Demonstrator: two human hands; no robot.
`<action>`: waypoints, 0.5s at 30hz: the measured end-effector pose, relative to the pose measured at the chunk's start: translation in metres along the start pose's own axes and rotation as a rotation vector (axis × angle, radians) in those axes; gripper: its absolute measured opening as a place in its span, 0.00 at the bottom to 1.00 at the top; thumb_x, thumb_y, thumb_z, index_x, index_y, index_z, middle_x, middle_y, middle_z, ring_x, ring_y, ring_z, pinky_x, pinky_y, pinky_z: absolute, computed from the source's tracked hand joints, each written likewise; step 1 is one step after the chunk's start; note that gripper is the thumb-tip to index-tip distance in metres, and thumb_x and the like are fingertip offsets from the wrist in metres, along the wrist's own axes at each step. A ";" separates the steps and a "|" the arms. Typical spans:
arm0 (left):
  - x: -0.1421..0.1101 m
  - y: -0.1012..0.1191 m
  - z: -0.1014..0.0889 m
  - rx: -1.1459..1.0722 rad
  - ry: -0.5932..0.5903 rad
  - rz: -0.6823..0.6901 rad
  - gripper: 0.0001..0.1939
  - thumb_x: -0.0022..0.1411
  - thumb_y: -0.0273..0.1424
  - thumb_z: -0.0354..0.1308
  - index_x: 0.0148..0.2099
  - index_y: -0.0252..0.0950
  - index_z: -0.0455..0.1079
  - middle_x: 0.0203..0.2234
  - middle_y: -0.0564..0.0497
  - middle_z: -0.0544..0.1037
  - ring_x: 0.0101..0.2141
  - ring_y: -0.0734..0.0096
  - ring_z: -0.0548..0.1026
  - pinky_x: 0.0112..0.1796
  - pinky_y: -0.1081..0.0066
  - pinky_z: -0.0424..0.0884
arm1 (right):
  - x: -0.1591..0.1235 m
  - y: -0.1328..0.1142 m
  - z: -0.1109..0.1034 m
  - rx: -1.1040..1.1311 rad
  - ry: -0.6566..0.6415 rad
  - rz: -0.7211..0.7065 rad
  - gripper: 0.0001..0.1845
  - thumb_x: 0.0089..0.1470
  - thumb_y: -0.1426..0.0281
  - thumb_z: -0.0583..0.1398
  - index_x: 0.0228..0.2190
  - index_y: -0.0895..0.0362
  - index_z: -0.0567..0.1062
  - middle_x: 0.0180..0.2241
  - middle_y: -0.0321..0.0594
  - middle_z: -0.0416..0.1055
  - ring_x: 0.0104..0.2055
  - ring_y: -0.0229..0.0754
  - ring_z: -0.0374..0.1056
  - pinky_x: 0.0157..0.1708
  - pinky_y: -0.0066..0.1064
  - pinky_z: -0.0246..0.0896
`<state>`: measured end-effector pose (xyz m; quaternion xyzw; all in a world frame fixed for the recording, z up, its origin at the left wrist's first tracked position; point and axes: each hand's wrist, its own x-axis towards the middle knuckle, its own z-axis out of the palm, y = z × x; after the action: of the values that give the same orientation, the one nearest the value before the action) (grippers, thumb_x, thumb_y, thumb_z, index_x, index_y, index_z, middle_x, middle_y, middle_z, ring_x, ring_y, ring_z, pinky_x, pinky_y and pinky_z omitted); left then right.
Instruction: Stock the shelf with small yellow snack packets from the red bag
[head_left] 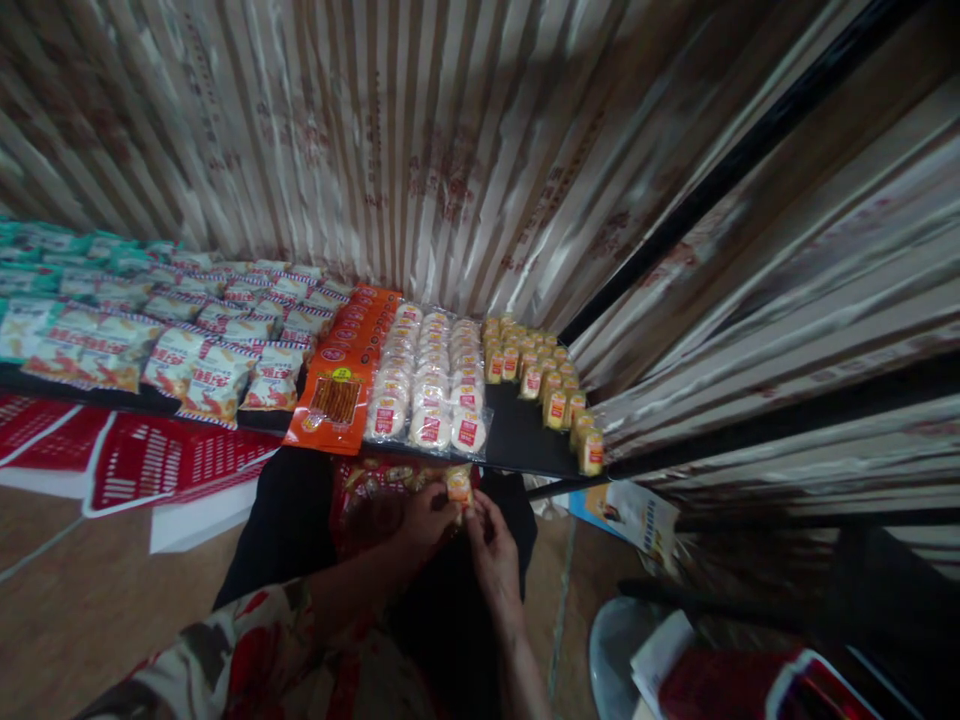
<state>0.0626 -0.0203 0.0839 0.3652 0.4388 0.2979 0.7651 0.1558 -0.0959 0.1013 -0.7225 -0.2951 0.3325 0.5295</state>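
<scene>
Low over my lap, my left hand [426,522] and my right hand [493,545] are closed together on a small yellow snack packet [459,487] with an orange label. Its lower part is hidden by my fingers. Just behind my hands rests a red basket [341,515] holding similar small packets. Beyond it on the black shelf [517,435] stand rows of small yellow snack packets [555,408], and left of these are columns of round white wrapped crackers [430,428].
An orange snack bag [331,400] lies beside the crackers. White snack bags [217,375] and green bags [45,245] fill the left of the shelf. Striped curtain [420,130] hangs behind. A black pole [712,190] slants at right. Red baskets [172,460] sit below the shelf.
</scene>
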 end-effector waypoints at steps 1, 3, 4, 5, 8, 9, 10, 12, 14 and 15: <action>0.001 0.001 0.005 0.013 -0.007 0.012 0.12 0.46 0.32 0.66 0.34 0.34 0.71 0.28 0.51 0.79 0.31 0.68 0.76 0.36 0.70 0.70 | 0.002 0.001 -0.002 -0.016 0.031 -0.019 0.30 0.49 0.51 0.60 0.48 0.57 0.72 0.45 0.48 0.77 0.47 0.49 0.74 0.45 0.37 0.70; 0.002 0.005 0.016 0.019 -0.038 0.018 0.09 0.49 0.32 0.62 0.34 0.35 0.71 0.26 0.52 0.78 0.28 0.71 0.74 0.32 0.72 0.69 | 0.008 0.002 -0.006 -0.059 0.101 -0.056 0.30 0.50 0.51 0.60 0.48 0.58 0.72 0.44 0.49 0.77 0.45 0.48 0.74 0.43 0.37 0.70; 0.003 0.008 0.021 0.016 -0.052 0.014 0.08 0.50 0.31 0.60 0.35 0.35 0.70 0.25 0.53 0.77 0.27 0.72 0.74 0.31 0.73 0.68 | 0.010 0.003 -0.008 -0.089 0.136 -0.075 0.29 0.50 0.51 0.60 0.47 0.58 0.72 0.44 0.49 0.77 0.43 0.47 0.74 0.43 0.37 0.70; 0.004 0.011 0.026 0.022 -0.058 0.011 0.07 0.50 0.30 0.59 0.35 0.35 0.70 0.25 0.53 0.77 0.26 0.72 0.73 0.30 0.73 0.68 | 0.013 0.004 -0.011 -0.127 0.177 -0.099 0.29 0.50 0.51 0.59 0.46 0.58 0.73 0.43 0.49 0.76 0.42 0.47 0.73 0.42 0.37 0.69; 0.010 0.019 0.042 0.093 -0.070 0.024 0.06 0.49 0.26 0.58 0.34 0.35 0.69 0.26 0.52 0.78 0.28 0.70 0.75 0.31 0.73 0.68 | 0.020 0.002 -0.020 -0.302 0.324 -0.199 0.28 0.51 0.48 0.57 0.42 0.59 0.75 0.41 0.50 0.74 0.40 0.47 0.70 0.43 0.39 0.67; 0.013 0.021 0.047 0.122 -0.074 0.029 0.06 0.49 0.26 0.58 0.34 0.36 0.69 0.27 0.51 0.79 0.29 0.69 0.76 0.31 0.73 0.69 | 0.022 0.001 -0.024 -0.375 0.374 -0.239 0.28 0.52 0.48 0.56 0.41 0.58 0.75 0.40 0.50 0.73 0.41 0.48 0.69 0.44 0.40 0.66; 0.016 0.023 0.052 0.151 -0.075 0.033 0.06 0.49 0.25 0.58 0.33 0.36 0.69 0.29 0.50 0.80 0.31 0.68 0.76 0.32 0.73 0.70 | 0.024 -0.001 -0.027 -0.448 0.418 -0.279 0.28 0.53 0.47 0.55 0.40 0.58 0.76 0.39 0.50 0.73 0.41 0.49 0.68 0.44 0.42 0.64; 0.022 0.024 0.062 0.199 -0.071 0.049 0.06 0.50 0.25 0.57 0.34 0.37 0.69 0.31 0.48 0.81 0.33 0.66 0.78 0.34 0.72 0.71 | 0.027 -0.005 -0.034 -0.566 0.473 -0.339 0.28 0.55 0.46 0.52 0.37 0.57 0.77 0.37 0.49 0.74 0.42 0.51 0.67 0.45 0.44 0.62; 0.028 0.024 0.072 0.256 -0.061 0.073 0.06 0.51 0.24 0.57 0.34 0.36 0.69 0.33 0.46 0.81 0.35 0.65 0.78 0.37 0.70 0.71 | 0.030 -0.008 -0.039 -0.600 0.469 -0.350 0.29 0.57 0.47 0.50 0.35 0.57 0.77 0.35 0.50 0.74 0.39 0.50 0.67 0.43 0.43 0.62; 0.031 0.024 0.077 0.289 -0.055 0.084 0.05 0.52 0.24 0.56 0.34 0.36 0.69 0.33 0.45 0.80 0.35 0.65 0.78 0.38 0.69 0.72 | 0.032 -0.008 -0.041 -0.591 0.452 -0.340 0.29 0.58 0.47 0.49 0.36 0.58 0.76 0.34 0.50 0.73 0.37 0.49 0.68 0.40 0.41 0.63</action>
<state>0.1415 -0.0052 0.1163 0.4975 0.4401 0.2534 0.7033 0.2069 -0.0916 0.1129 -0.8395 -0.3692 -0.0260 0.3978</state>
